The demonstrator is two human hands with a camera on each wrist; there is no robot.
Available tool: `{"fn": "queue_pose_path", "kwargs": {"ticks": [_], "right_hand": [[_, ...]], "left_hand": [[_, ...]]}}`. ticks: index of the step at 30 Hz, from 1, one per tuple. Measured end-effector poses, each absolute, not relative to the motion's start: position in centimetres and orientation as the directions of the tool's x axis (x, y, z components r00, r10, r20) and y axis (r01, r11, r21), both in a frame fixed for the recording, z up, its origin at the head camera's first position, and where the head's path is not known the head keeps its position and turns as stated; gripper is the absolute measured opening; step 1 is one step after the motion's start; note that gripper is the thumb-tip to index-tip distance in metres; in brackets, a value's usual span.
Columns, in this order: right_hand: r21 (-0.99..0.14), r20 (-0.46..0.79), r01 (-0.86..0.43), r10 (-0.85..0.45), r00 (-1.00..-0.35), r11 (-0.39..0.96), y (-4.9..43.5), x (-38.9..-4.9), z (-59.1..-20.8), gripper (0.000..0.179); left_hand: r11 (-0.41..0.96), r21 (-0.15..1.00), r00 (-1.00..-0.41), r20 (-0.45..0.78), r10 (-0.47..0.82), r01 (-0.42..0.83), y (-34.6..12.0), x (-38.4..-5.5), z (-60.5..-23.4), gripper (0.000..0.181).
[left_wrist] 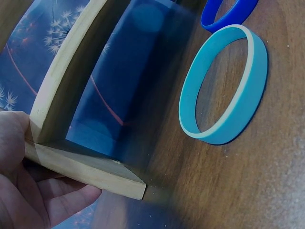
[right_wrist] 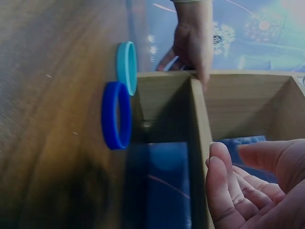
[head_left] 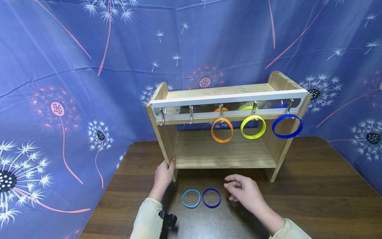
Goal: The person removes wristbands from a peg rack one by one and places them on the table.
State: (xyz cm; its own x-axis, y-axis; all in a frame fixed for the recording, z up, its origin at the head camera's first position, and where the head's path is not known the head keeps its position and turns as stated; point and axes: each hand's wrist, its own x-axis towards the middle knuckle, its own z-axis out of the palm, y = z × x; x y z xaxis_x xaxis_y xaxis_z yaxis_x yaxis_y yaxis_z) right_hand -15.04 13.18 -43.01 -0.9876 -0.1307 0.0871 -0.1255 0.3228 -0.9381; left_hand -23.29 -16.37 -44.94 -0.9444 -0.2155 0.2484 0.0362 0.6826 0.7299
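One light-blue wristband (left_wrist: 250, 98) and one dark-blue wristband (right_wrist: 109, 119) lie on the surface (head_left: 322, 192) near the wooden hook rack (head_left: 225, 149), left grip (head_left: 165, 172) pinching its side, right grip (head_left: 243, 192) loosely curled, empty; jolting the rack could unhook the hanging orange wristband (head_left: 222, 140).

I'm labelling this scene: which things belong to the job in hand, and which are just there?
Likely the job's: left hand, gripping the rack; right hand, holding nothing; hooks; orange band, yellow band, blue band, all hung; light blue band, dark blue band, both unhung.

Likely just there: table; cloth; black wrist device.
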Motion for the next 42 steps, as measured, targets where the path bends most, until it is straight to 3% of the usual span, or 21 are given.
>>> {"fn": "queue_pose_path", "kwargs": {"ticks": [21, 42], "right_hand": [[-0.927, 0.243, -0.260, -0.095, -0.965, 0.270, 14.0, -15.3, -37.5, 0.029], [-0.903, 0.360, -0.369, -0.082, -0.929, 0.218, 13.7, -15.7, -34.7, 0.027]], "left_hand": [[0.693, 0.720, -0.944, 0.248, -0.217, 0.030, -16.4, -23.4, -45.1, 0.037], [0.694, 0.718, -0.942, 0.258, -0.213, 0.039, -16.3, -23.2, -45.0, 0.036]]}}
